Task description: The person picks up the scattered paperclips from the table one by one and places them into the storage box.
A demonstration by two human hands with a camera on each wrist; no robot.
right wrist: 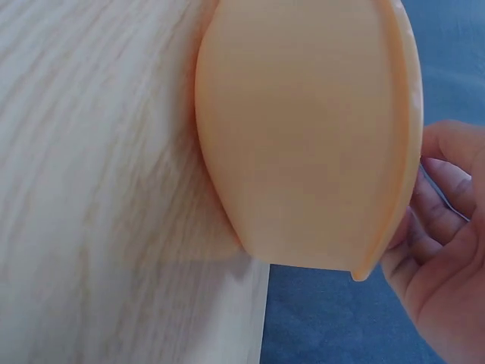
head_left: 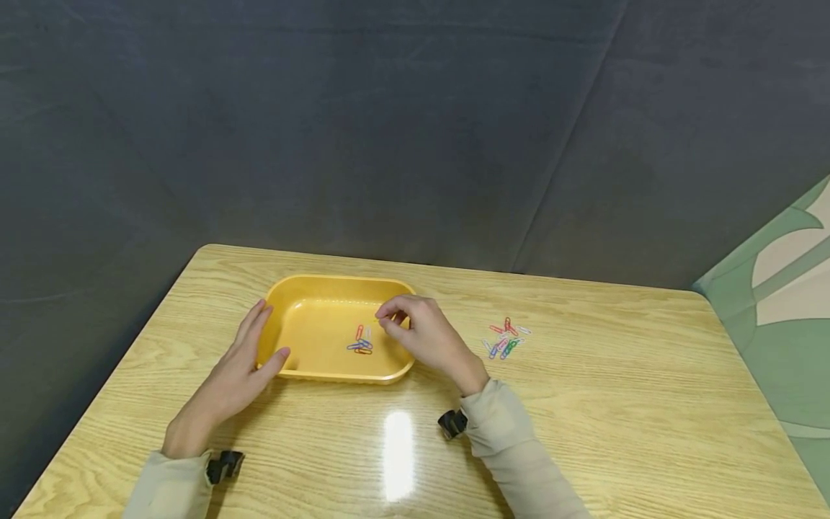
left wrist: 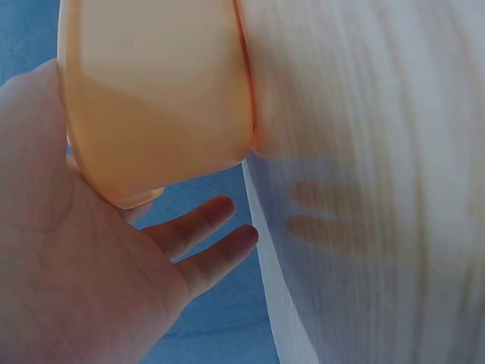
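A yellow plastic tray point(head_left: 311, 376) stands on the table. Several coloured paper clips point(head_left: 361, 344), red, blue and white among them, lie on its floor. My left hand point(head_left: 230, 371) rests against the tray's left end, thumb over the near rim; in the left wrist view, its outer fingers point(left wrist: 198, 227) extend straight beside the tray wall. Over the tray's right part, my right hand point(head_left: 421, 335) pinches what looks like a small yellow paper clip point(head_left: 376, 321) between thumb and fingertips. The tray wall point(right wrist: 303, 136) hides those fingertips in the right wrist view.
A loose pile of mixed paper clips point(head_left: 506, 340) lies on the wooden table point(head_left: 616, 404), right of the tray. Behind the table hangs a dark cloth point(head_left: 389, 144). A green and beige patterned surface point(head_left: 778, 317) shows at the far right.
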